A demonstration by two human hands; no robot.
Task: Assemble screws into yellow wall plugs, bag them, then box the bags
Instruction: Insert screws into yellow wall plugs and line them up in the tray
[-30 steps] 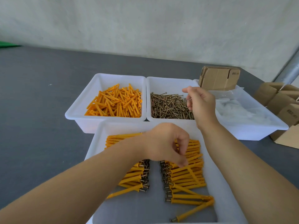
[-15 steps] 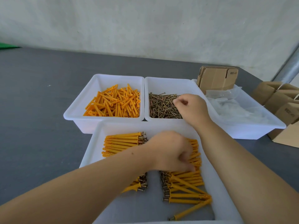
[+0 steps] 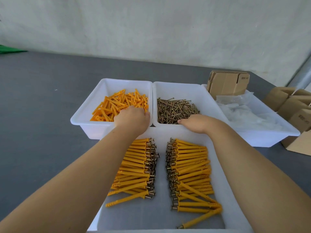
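Left hand (image 3: 133, 119): fingers down among plugs (image 3: 117, 105) in far-left bin (image 3: 84, 113), grip hidden. Right hand (image 3: 196, 122): over screws (image 3: 175, 108) in middle bin (image 3: 210, 98), grip hidden. Take one of each; pair them over near tray (image 3: 223, 165).

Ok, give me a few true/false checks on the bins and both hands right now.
1. The left hand reaches into the white plastic bin of loose yellow wall plugs. True.
2. The right hand is over the clear plastic bags. False: it is at the white plastic bin of brass-coloured screws.
3. Assembled yellow plugs with screws lie in two rows in the near white tray. True.
4. The folded brown cardboard boxes stand in the plug bin. False: they are at the far right bin.
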